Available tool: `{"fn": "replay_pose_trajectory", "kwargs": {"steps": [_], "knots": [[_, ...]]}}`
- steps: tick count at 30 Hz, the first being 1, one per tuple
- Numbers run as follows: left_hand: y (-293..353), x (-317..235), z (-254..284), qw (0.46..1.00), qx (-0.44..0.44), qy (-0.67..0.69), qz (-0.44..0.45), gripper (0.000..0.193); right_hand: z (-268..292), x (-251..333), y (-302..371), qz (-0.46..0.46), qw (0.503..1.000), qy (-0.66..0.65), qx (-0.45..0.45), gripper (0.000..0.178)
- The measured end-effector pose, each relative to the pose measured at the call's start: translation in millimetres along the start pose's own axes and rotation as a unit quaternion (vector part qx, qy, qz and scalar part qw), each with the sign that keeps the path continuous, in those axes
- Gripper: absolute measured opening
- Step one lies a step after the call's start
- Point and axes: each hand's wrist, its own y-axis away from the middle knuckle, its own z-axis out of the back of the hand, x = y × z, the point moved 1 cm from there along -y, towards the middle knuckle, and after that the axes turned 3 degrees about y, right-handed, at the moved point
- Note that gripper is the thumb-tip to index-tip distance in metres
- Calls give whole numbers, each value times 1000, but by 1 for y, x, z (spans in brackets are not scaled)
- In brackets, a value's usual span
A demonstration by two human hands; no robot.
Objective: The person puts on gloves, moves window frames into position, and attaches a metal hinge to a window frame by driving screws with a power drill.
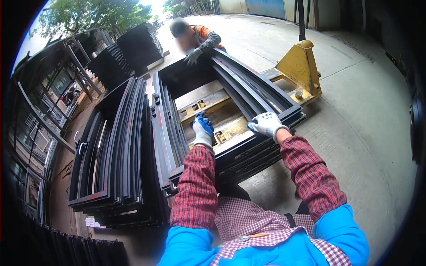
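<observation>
In front of me lies a stack of dark metal frames (165, 146), door- or window-sized, with a large opening in the middle. My right hand (267, 124), in a white and blue work glove, is closed round the near right part of the top frame. My left hand (203, 128), gloved alike, hovers over the opening with its fingers loosely bent and apart; nothing shows in it. At the far end a co-worker's gloved hand (194, 56) rests on the frame's far edge. Yellow metal (237, 126) shows below through the opening.
A yellow pallet jack (298, 71) stands at the right, its forks under the stack. Close on the left is another stack of dark frames (117, 146). More stacked dark frames (140, 48) stand farther back. The co-worker (206, 35) bends over the far end. Concrete floor (350, 128) extends right.
</observation>
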Motion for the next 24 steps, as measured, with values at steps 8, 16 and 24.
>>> {"fn": "replay_pose_trajectory", "kwargs": {"steps": [8,16,24], "knots": [[-8,-9,-7,971,157,154,96,74,9,7,-20,-27,998,-7,61,44],[-4,-4,-11,957,182,199,103,68,2,7,-14,-61,997,-35,-17,41],[-37,5,9,932,304,180,85,41,9,13,-13,-81,996,-49,-8,41]]}}
